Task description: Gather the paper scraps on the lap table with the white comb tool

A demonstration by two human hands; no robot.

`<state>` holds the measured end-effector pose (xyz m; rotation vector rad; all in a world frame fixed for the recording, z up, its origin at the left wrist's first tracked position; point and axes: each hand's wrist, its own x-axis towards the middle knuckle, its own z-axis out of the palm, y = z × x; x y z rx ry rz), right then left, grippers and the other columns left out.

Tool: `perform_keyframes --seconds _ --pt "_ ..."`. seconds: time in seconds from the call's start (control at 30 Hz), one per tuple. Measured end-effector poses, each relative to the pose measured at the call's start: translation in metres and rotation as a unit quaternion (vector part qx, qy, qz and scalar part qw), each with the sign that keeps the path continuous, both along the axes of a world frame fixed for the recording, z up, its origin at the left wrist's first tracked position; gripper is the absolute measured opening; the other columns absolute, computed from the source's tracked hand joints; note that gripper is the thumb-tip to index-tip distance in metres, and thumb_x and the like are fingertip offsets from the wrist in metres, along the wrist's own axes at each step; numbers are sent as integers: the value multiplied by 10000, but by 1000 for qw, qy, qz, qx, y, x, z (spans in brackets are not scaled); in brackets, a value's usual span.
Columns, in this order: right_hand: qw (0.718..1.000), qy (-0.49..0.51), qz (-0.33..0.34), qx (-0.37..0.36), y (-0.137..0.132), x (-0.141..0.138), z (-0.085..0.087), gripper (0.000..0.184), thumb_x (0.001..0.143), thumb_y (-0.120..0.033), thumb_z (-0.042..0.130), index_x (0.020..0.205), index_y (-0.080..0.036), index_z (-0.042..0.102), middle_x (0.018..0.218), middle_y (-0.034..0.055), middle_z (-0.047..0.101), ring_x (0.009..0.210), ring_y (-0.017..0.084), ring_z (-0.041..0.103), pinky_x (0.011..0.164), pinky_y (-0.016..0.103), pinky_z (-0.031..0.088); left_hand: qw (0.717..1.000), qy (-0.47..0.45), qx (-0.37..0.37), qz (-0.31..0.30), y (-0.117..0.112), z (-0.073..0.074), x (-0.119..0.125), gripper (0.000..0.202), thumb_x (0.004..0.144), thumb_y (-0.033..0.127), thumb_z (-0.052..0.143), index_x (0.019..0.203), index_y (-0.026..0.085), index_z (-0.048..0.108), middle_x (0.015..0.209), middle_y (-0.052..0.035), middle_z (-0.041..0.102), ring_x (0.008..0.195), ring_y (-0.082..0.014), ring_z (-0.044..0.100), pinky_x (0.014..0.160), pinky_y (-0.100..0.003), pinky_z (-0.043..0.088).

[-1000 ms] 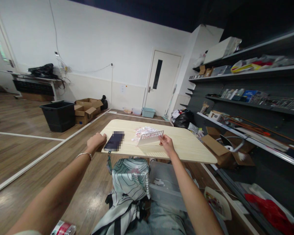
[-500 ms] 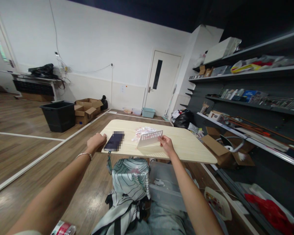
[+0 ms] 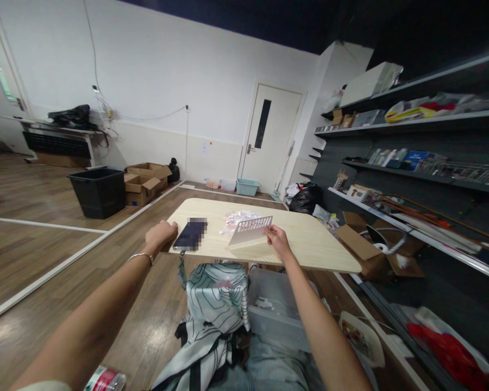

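The right hand pinches the slotted panel before the scrap pile on the bench, apparently a holding step whose next move calls for steady grip; the left hand curls at the left edge, hold indeterminate.

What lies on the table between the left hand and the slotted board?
In the head view, a phone-like device lies nearer the left hand; pale pieces lie close to the slotted board.
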<state>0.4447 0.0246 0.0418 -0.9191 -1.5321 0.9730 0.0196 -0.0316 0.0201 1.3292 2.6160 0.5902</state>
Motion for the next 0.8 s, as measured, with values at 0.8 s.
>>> perform_keyframes --seconds 0.8 --pt "999 -17 26 -11 -2 1 1 509 650 -680 796 786 -205 676 670 -17 571 538 110 365 488 264 282 1000 1 -2 -2 0 0 -1 713 938 532 318 1266 16 684 1209 -321 712 1117 -428 703 884 -481 525"
